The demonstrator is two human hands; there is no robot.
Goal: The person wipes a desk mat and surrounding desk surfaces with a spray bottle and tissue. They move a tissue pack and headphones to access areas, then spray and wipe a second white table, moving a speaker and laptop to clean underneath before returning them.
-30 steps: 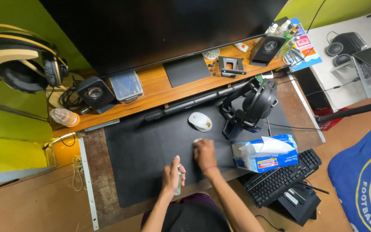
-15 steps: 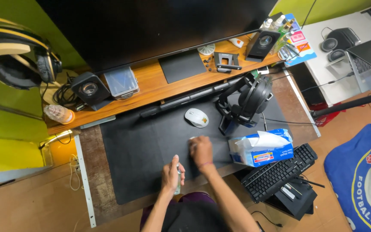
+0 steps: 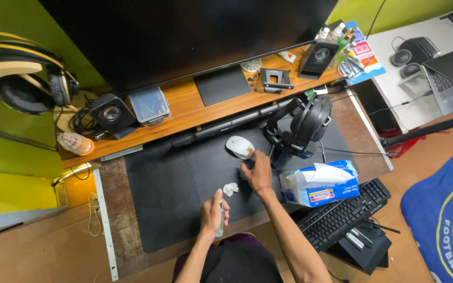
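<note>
A small crumpled white tissue wad (image 3: 230,188) is lying released on the black desk mat (image 3: 169,183) at centre frame. The right hand (image 3: 256,170) is reaching, fingers spread, toward the white oval mouse (image 3: 238,146); the left hand (image 3: 214,212) is gripping a slim clear spray bottle (image 3: 220,220).

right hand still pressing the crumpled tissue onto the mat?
No. The right hand is open and reaching toward the white mouse, while the crumpled tissue lies loose on the black desk mat, apart from it.
</note>
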